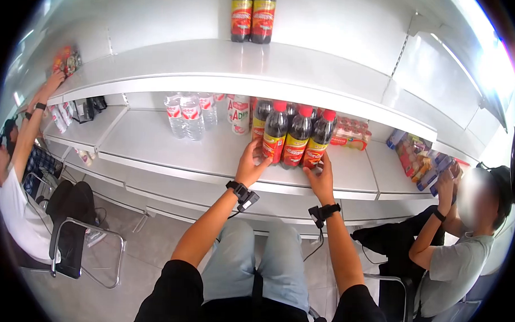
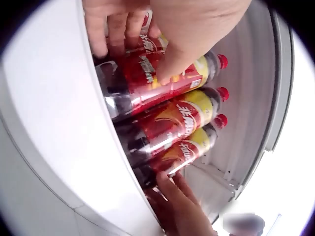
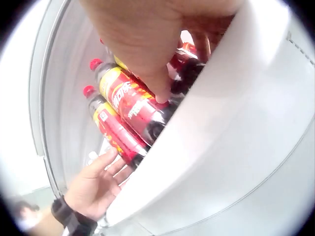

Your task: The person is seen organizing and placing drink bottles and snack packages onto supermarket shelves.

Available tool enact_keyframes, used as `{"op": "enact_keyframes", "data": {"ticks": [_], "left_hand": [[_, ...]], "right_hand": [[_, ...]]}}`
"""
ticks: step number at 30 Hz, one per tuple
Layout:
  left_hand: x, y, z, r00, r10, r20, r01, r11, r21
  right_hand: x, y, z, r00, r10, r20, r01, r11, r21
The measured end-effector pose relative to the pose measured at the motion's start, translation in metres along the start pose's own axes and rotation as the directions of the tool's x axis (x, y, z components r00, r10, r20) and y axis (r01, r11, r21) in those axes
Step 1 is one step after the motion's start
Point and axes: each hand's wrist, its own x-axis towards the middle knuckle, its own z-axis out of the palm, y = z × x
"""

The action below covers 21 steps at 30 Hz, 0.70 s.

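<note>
Three dark cola bottles with red caps and red-yellow labels stand side by side at the front of the middle shelf. My left hand [image 1: 251, 165] holds the left cola bottle [image 1: 275, 133], thumb across its front label and fingers round its outer side. On the other end, my right hand [image 1: 321, 179] holds the right cola bottle [image 1: 319, 139], its thumb low on the front. Between them stands the middle cola bottle [image 1: 297, 138], which neither hand grips. In the left wrist view, my left thumb lies over the label of the nearest bottle. More cola bottles stand behind, partly hidden.
Clear water bottles [image 1: 191, 116] and white-red cans [image 1: 238, 115] stand left; a pack of small red-capped bottles [image 1: 351, 133] sits right. Above, the upper shelf [image 1: 215, 60] overhangs, carrying two cola bottles [image 1: 252, 18]. People sit at left and right, handling packages.
</note>
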Motion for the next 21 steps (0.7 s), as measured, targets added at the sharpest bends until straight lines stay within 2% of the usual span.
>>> {"op": "enact_keyframes", "data": {"ticks": [1,2,3,4,5,6,7,9,11,12,13,14,15,17,18,21], "left_hand": [[-0.006,0.010,0.000,0.999,0.009,-0.047,-0.011,0.999,-0.051],[-0.015,0.022,-0.002,0.997,0.050,-0.061,-0.050,0.999,0.004],[-0.023,0.032,-0.008,0.994,0.106,-0.015,-0.106,0.993,0.046],[-0.033,0.063,-0.014,0.993,0.114,0.042,-0.115,0.993,0.013],[-0.039,0.093,-0.022,0.980,0.165,0.114,-0.174,0.982,0.073],[-0.043,0.129,-0.030,0.963,0.175,0.205,-0.170,0.984,-0.043],[-0.042,0.157,-0.037,0.945,0.229,0.232,-0.218,0.973,-0.074],[-0.030,0.225,-0.051,0.891,0.313,0.330,-0.291,0.950,-0.116],[-0.009,0.286,-0.059,0.910,0.285,0.302,-0.199,0.938,-0.286],[0.007,0.310,-0.066,0.911,0.282,0.300,-0.189,0.934,-0.304],[0.028,0.327,-0.073,0.913,0.282,0.295,-0.182,0.929,-0.323],[0.054,0.338,-0.076,0.925,0.305,0.228,-0.212,0.910,-0.356],[0.082,0.348,-0.081,0.931,0.327,0.160,-0.246,0.889,-0.386],[0.134,0.363,-0.095,0.980,0.190,0.058,-0.146,0.885,-0.442],[0.160,0.362,-0.106,0.987,0.160,0.023,-0.135,0.893,-0.429],[0.234,0.347,-0.123,0.990,0.059,-0.128,-0.111,0.887,-0.448]], "right_hand": [[-0.001,-0.002,-0.002,1.000,0.015,0.009,-0.016,1.000,0.027],[-0.001,-0.005,-0.004,0.995,0.091,0.032,-0.095,0.983,0.155],[-0.004,0.001,-0.004,0.997,0.071,-0.010,-0.069,0.992,0.109],[-0.014,-0.031,-0.015,0.999,0.033,0.004,-0.033,0.999,0.017],[-0.021,-0.056,-0.020,0.998,-0.053,0.047,0.052,0.999,0.009],[-0.022,-0.076,-0.024,0.979,-0.134,0.152,0.126,0.990,0.056],[-0.025,-0.126,-0.026,0.956,-0.209,0.206,0.202,0.978,0.053],[-0.023,-0.222,-0.034,0.868,-0.417,0.269,0.382,0.908,0.175],[-0.012,-0.285,-0.042,0.840,-0.370,0.396,0.210,0.896,0.392],[0.001,-0.309,-0.046,0.811,-0.361,0.461,0.116,0.870,0.479],[0.021,-0.328,-0.048,0.794,-0.390,0.467,0.094,0.837,0.538],[0.042,-0.351,-0.047,0.835,-0.359,0.417,0.083,0.831,0.550],[0.076,-0.350,-0.038,0.814,-0.464,0.350,0.215,0.799,0.562],[0.125,-0.367,-0.027,0.886,-0.368,0.282,0.131,0.783,0.608],[0.152,-0.367,-0.022,0.906,-0.303,0.297,0.073,0.802,0.593],[0.218,-0.368,0.001,0.954,-0.154,0.259,-0.055,0.757,0.652]]}}
